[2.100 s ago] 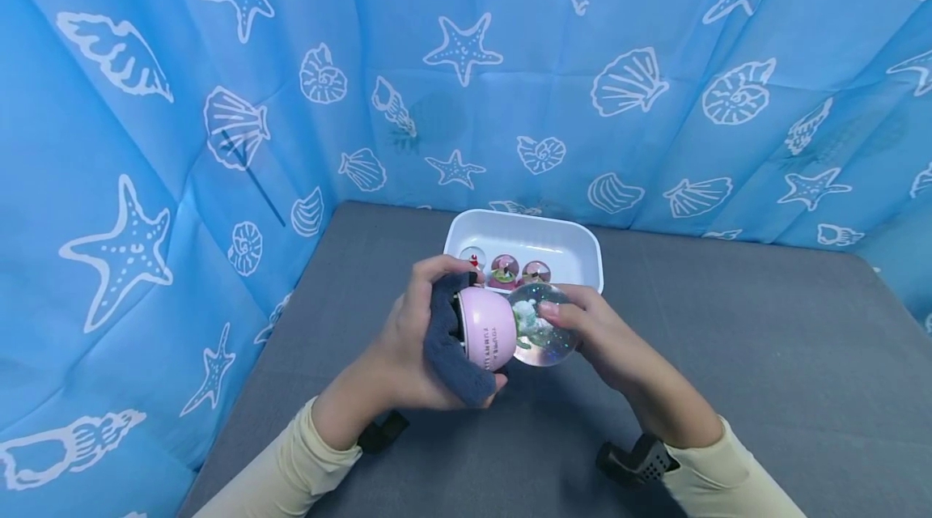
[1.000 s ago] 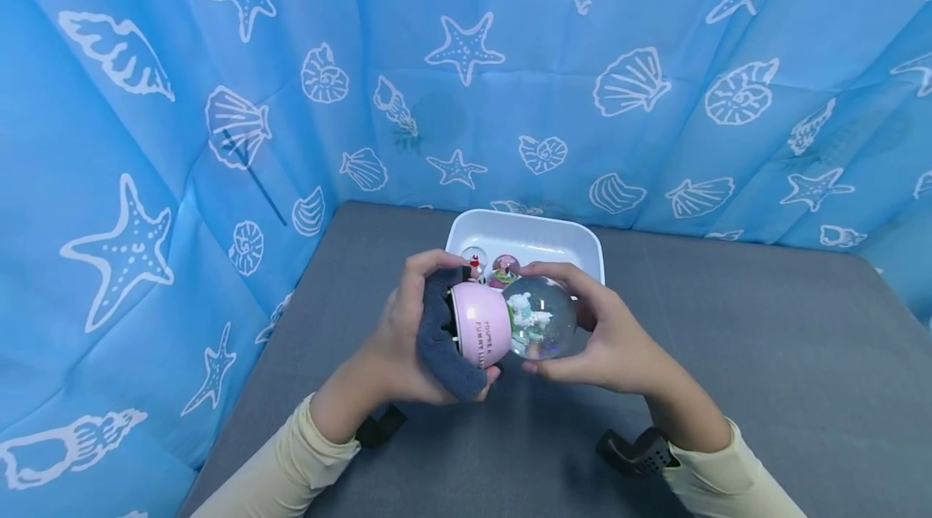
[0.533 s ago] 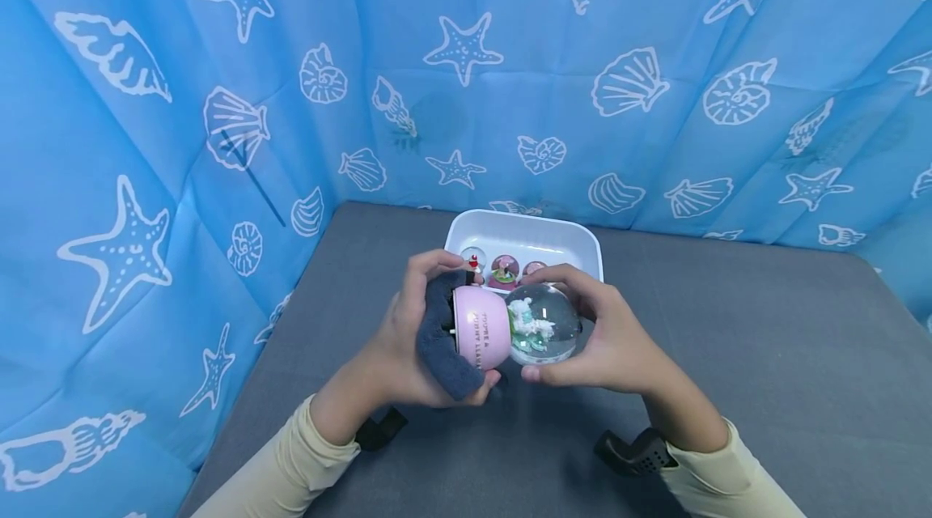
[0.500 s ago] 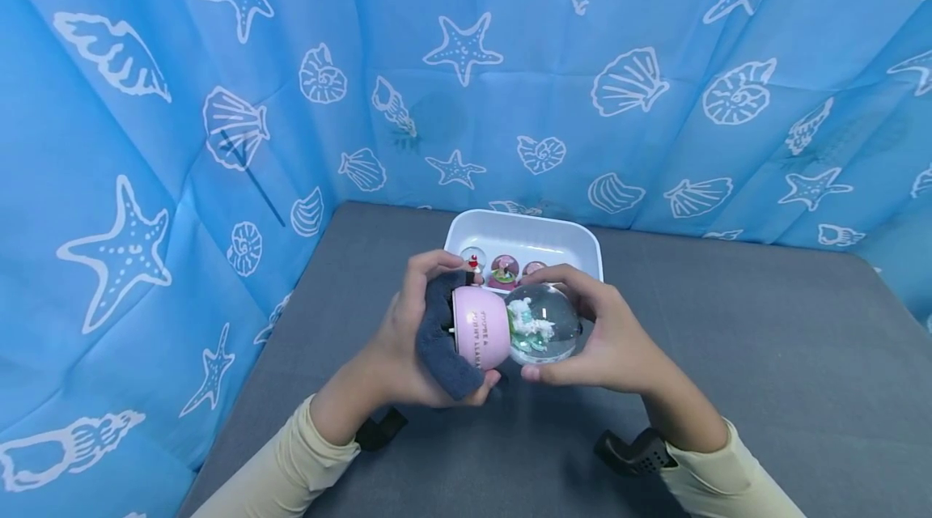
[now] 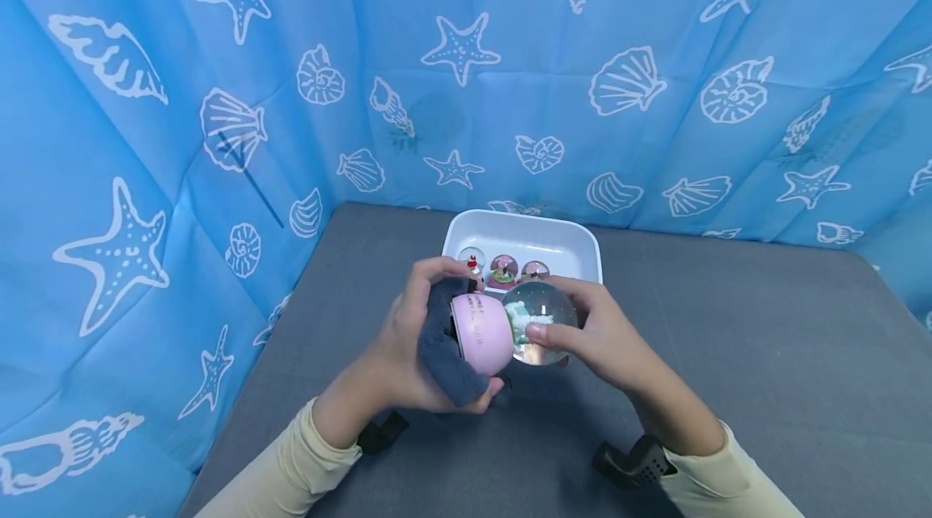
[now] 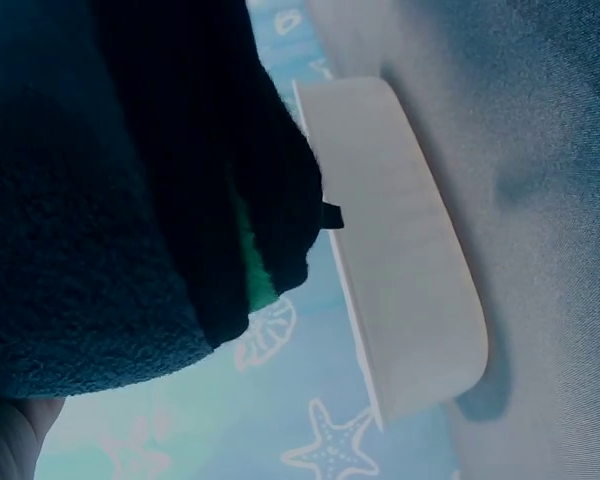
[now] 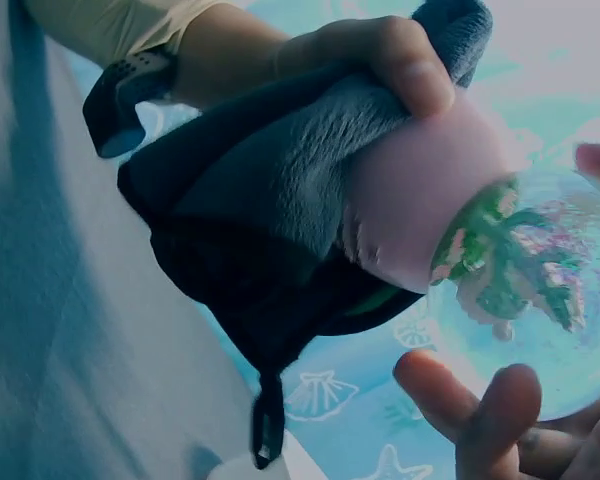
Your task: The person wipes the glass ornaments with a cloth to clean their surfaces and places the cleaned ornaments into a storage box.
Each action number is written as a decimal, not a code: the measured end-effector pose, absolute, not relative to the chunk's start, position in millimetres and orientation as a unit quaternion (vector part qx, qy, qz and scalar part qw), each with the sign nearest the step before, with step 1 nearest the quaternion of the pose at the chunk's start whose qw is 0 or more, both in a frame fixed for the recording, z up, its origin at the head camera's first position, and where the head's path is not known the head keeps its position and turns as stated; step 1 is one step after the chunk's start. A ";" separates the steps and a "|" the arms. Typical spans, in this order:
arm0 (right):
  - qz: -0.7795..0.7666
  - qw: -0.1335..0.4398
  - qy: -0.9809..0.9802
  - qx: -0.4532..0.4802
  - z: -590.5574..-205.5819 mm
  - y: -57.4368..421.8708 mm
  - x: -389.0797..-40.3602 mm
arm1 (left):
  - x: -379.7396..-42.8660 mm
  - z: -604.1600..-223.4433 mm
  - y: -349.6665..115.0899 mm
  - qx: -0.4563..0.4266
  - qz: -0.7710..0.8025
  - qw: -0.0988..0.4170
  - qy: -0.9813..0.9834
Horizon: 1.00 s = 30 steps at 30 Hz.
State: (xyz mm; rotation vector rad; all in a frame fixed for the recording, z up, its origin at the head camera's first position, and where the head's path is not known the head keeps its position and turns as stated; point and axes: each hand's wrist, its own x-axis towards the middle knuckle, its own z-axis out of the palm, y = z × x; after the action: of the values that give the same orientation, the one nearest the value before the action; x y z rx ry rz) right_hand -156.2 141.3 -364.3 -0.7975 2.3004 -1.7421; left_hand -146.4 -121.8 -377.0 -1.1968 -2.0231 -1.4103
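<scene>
A snow globe lies sideways between the two hands, with a pink lettered base [image 5: 483,340] and a clear glass ball [image 5: 544,303] holding a white and green figurine. The left hand [image 5: 408,352] grips the base through a dark blue cloth [image 5: 442,360], which wraps its bottom end. In the right wrist view the cloth [image 7: 280,170] hangs down in folds, ending in a small dark loop [image 7: 268,425]. The right hand [image 5: 607,336] holds the ball, thumb across its front and fingers behind, partly hidden. Dark cloth [image 6: 90,230] fills much of the left wrist view.
Just beyond the hands, a white tray [image 5: 575,247] stands on the grey table [image 5: 743,356]. Inside are small globes: a clear one [image 5: 472,260] and two pinkish ones, left [image 5: 503,269] and right [image 5: 535,269]. A blue shell-patterned curtain [image 5: 466,113] hangs behind.
The right hand has shifted from holding the ball at its upper and lower sides to laying its thumb across the front. The base has turned, its lettering now nearer the top edge.
</scene>
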 end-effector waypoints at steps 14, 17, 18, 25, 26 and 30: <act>-0.600 0.123 0.749 -0.253 -366.9 142.4 -158.4 | -144.9 -377.7 -120.6 -0.418 -0.487 0.209 -0.738; -0.598 0.110 0.750 -0.259 -367.4 141.5 -158.4 | -145.4 -377.2 -121.8 -0.414 -0.479 0.214 -0.744; -0.597 0.105 0.751 -0.261 -367.3 141.4 -158.3 | -145.6 -377.1 -122.1 -0.413 -0.476 0.215 -0.746; -0.598 0.089 0.747 -0.276 -367.5 143.4 -158.4 | -146.5 -377.2 -122.6 -0.409 -0.460 0.225 -0.756; -0.598 0.088 0.747 -0.277 -367.6 143.7 -158.6 | -146.5 -377.1 -122.5 -0.409 -0.457 0.228 -0.756; -0.594 0.078 0.745 -0.294 -368.4 145.3 -159.8 | -145.8 -376.6 -122.3 -0.410 -0.449 0.234 -0.759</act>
State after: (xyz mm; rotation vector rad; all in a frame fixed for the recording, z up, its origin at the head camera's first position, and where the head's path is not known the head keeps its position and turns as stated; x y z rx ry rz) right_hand -159.8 145.3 -368.4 -0.8792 2.2315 -1.7783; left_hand -145.8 -122.3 -376.6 -1.1248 -2.0842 -1.2330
